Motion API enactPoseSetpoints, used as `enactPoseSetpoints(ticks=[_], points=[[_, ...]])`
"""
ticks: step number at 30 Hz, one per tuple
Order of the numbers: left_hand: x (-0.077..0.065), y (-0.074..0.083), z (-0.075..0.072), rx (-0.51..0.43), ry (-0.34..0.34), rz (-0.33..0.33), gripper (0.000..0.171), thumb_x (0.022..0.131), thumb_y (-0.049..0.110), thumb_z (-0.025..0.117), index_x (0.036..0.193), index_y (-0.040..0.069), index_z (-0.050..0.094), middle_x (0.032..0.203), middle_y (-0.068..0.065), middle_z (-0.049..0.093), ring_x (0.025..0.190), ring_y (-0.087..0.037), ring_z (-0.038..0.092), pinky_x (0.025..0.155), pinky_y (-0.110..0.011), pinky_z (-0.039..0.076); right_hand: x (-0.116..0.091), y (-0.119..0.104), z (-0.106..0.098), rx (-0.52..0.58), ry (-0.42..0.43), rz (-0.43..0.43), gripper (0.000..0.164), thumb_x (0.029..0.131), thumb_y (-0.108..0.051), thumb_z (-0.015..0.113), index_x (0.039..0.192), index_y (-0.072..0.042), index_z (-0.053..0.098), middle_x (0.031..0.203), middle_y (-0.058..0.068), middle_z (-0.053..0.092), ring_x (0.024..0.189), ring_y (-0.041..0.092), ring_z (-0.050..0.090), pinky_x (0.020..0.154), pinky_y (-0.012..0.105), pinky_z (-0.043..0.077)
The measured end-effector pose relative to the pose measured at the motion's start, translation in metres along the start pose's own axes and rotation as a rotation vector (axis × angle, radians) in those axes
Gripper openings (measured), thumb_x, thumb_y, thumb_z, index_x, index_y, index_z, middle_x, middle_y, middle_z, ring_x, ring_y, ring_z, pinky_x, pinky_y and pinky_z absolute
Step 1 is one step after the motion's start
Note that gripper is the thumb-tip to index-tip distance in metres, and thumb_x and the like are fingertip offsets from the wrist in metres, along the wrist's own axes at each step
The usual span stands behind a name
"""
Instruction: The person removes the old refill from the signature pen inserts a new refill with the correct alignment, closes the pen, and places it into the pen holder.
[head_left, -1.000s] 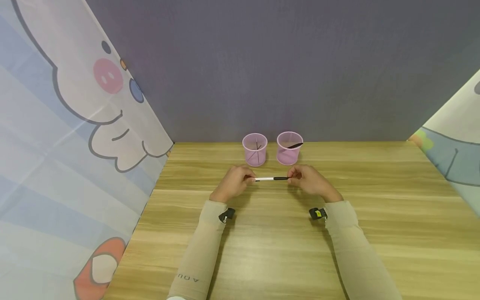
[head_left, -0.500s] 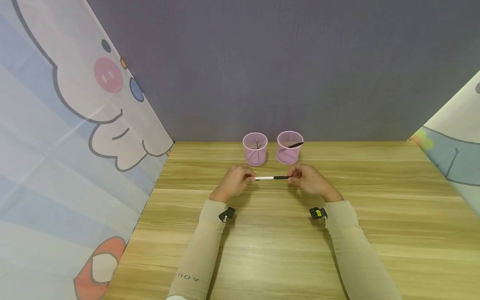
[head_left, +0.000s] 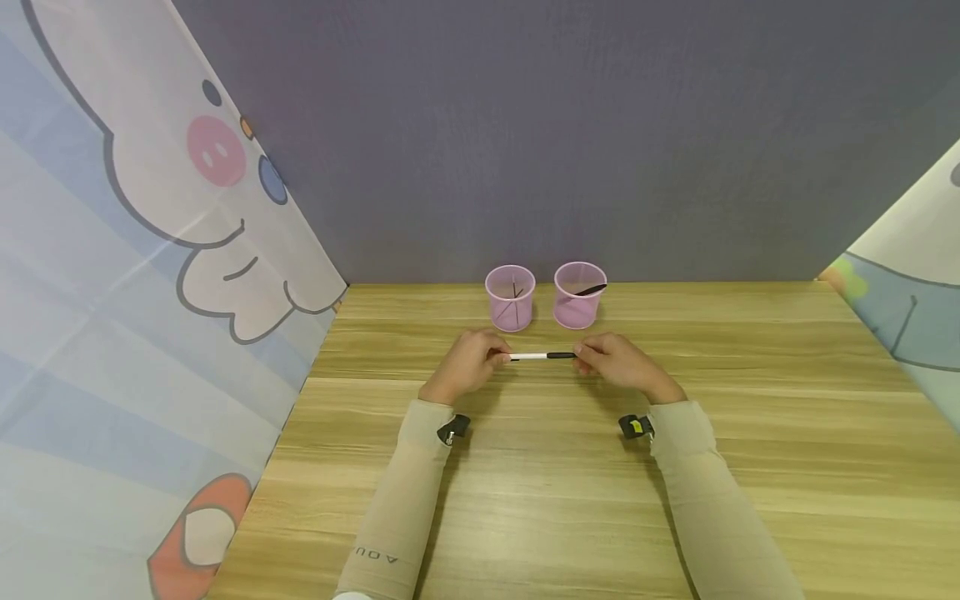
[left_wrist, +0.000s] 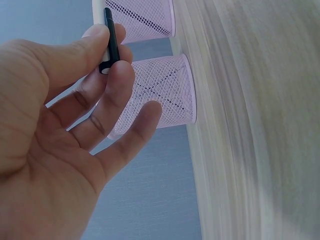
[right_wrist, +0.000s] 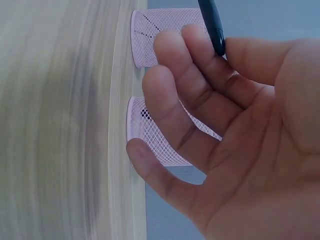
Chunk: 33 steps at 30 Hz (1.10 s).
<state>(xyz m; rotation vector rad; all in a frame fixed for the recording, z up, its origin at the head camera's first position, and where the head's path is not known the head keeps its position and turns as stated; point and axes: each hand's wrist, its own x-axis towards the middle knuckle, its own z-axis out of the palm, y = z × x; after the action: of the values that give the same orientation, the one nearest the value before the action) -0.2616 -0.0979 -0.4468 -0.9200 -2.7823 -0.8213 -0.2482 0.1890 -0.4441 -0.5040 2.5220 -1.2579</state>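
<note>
A pen [head_left: 536, 356] with a white barrel and a black front section lies level between my two hands in the head view. My left hand [head_left: 472, 362] pinches its white end between thumb and fingers; in the left wrist view the black clip [left_wrist: 111, 42] shows beside the thumb. At the other end, my right hand [head_left: 615, 361] pinches the black tip [right_wrist: 215, 30] between thumb and forefinger. The right hand's other fingers [right_wrist: 165, 95] are spread and slightly bent. Both hands are close over the wooden table [head_left: 555, 500], just in front of two pink cups.
The left pink mesh cup [head_left: 512, 315] holds thin dark sticks or lines seen through its mesh. A black pen-like item [head_left: 591, 291] leans in the right pink cup [head_left: 576, 313]. A dark grey panel [head_left: 570, 142] stands behind the table, with a cartoon-printed cloth [head_left: 135, 350] at the left.
The right hand's thumb and fingers have shifted their hold at the pen's black tip. The left hand, the pen and the cups stay where they were.
</note>
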Motion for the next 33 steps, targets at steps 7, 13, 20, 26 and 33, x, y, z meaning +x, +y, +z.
enactPoseSetpoints(ticks=[7, 13, 20, 26, 33], points=[[0.0001, -0.0007, 0.0008, 0.006, 0.003, 0.004, 0.007, 0.092, 0.012, 0.075, 0.095, 0.006, 0.079, 0.087, -0.003, 0.072, 0.074, -0.01, 0.059, 0.069, -0.024, 0.051, 0.0006, 0.0007, 0.0009, 0.029, -0.001, -0.003, 0.034, 0.11, -0.016, 0.047, 0.096, 0.007, 0.068, 0.087, 0.013, 0.07, 0.082, 0.022, 0.067, 0.078, 0.037, 0.061], [0.0001, -0.0009, 0.0014, 0.005, 0.006, 0.005, 0.007, 0.092, 0.012, 0.075, 0.095, 0.006, 0.079, 0.086, -0.003, 0.072, 0.073, -0.009, 0.059, 0.068, -0.023, 0.05, 0.0017, 0.0022, 0.0011, 0.026, -0.005, -0.016, 0.033, 0.11, -0.015, 0.046, 0.095, 0.006, 0.068, 0.088, 0.013, 0.069, 0.083, 0.022, 0.069, 0.079, 0.036, 0.061], [0.0002, -0.0004, 0.0009, 0.001, 0.004, 0.005, 0.008, 0.092, 0.012, 0.075, 0.095, 0.006, 0.079, 0.086, -0.003, 0.072, 0.073, -0.009, 0.058, 0.068, -0.023, 0.05, 0.0016, 0.0029, 0.0012, 0.007, 0.001, -0.025, 0.032, 0.11, -0.015, 0.047, 0.095, 0.006, 0.067, 0.087, 0.012, 0.069, 0.082, 0.026, 0.068, 0.079, 0.04, 0.06], [0.0, 0.0, 0.0005, -0.012, 0.001, -0.002, 0.007, 0.092, 0.011, 0.075, 0.095, 0.006, 0.079, 0.084, -0.002, 0.07, 0.073, -0.009, 0.057, 0.068, -0.023, 0.049, 0.0, 0.0002, -0.0003, -0.016, 0.009, -0.016, 0.031, 0.109, -0.015, 0.047, 0.096, 0.004, 0.068, 0.086, 0.01, 0.069, 0.084, 0.029, 0.067, 0.079, 0.042, 0.059], [0.0001, -0.0009, 0.0009, -0.014, -0.001, -0.001, 0.007, 0.092, 0.011, 0.075, 0.095, 0.006, 0.079, 0.084, -0.002, 0.07, 0.072, -0.009, 0.057, 0.067, -0.023, 0.049, -0.001, 0.0, -0.0014, -0.028, 0.003, -0.026, 0.03, 0.109, -0.016, 0.048, 0.099, 0.005, 0.067, 0.087, 0.011, 0.069, 0.081, 0.024, 0.064, 0.076, 0.038, 0.057]])
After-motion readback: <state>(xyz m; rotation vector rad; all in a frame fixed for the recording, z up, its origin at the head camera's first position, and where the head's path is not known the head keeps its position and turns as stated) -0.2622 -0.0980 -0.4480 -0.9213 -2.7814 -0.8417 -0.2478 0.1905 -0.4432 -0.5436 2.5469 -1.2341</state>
